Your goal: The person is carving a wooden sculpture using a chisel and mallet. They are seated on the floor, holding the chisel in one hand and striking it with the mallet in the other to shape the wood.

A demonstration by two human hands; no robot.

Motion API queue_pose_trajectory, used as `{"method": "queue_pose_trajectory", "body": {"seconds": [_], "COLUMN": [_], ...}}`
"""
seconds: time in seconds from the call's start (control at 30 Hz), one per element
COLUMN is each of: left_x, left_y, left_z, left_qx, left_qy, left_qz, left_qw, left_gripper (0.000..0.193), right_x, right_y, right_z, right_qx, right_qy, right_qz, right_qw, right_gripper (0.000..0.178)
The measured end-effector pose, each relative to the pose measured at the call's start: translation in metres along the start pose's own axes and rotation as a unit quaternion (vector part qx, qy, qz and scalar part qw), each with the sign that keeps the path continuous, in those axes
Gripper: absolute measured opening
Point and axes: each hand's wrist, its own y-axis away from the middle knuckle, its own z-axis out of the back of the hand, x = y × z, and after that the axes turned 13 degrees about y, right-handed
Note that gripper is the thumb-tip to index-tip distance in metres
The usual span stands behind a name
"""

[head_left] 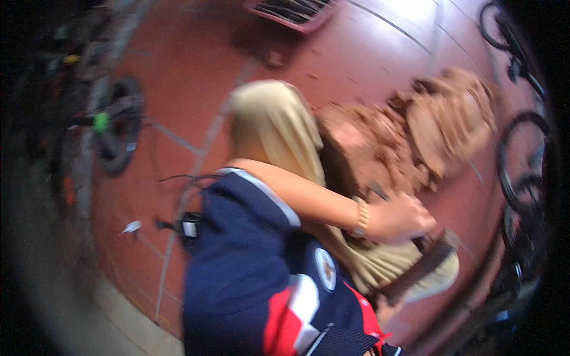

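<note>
My left arm reaches across my body, and my left hand (401, 218) is closed in a fist above my bent knee. A small dark tip (377, 190) shows by its knuckles, but what the fist holds is blurred. Lower down, part of my right hand (387, 310) shows at the near end of a long, flat dark brown piece (418, 270), its fingers curled against it. The piece slants up to the right across my knee; I cannot tell its material. Beyond my hands lies a heap of brown, crumpled pieces (386, 136), with a broader folded lump (454, 118) at its right.
Red tiles (178, 107) make up the floor. A pink crate (297, 15) with dark contents stands at the far edge. Bicycle wheels (522, 160) line the right side, and another wheel (122, 124) stands left. A white scrap (132, 226) lies on the floor.
</note>
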Motion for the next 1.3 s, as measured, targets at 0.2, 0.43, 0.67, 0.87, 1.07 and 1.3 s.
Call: {"method": "queue_pose_trajectory", "body": {"seconds": [0.2,0.43,0.67,0.87,1.07,1.3], "left_x": [0.009,0.013,-0.028,-0.044,-0.004,0.074], "left_y": [0.004,0.013,-0.001,0.062,0.217,0.361], "left_z": [-0.020,-0.013,0.039,0.164,0.229,0.218], "left_qx": [0.058,0.117,-0.093,-0.246,-0.444,-0.439], "left_qy": [-0.045,-0.066,-0.204,-0.439,-0.498,-0.376], "left_qz": [0.025,-0.066,-0.261,0.007,0.318,0.606], "left_qw": [0.997,0.989,0.939,0.864,0.674,0.546], "left_gripper": [0.013,0.017,0.015,0.018,0.029,0.031], "right_x": [-0.017,0.035,-0.010,0.037,0.068,0.093], "right_y": [-0.057,-0.051,-0.087,-0.062,-0.047,-0.066], "right_z": [-0.012,-0.030,-0.023,-0.025,-0.029,0.000], "right_qx": [0.031,0.026,0.025,-0.012,0.041,0.046], "right_qy": [-0.033,0.052,0.112,0.123,0.033,0.063], "right_qz": [0.144,0.198,0.252,0.242,0.125,0.038], "right_qw": [0.988,0.978,0.961,0.962,0.991,0.996], "right_gripper": [0.075,0.072,0.075,0.080,0.087,0.053]}}
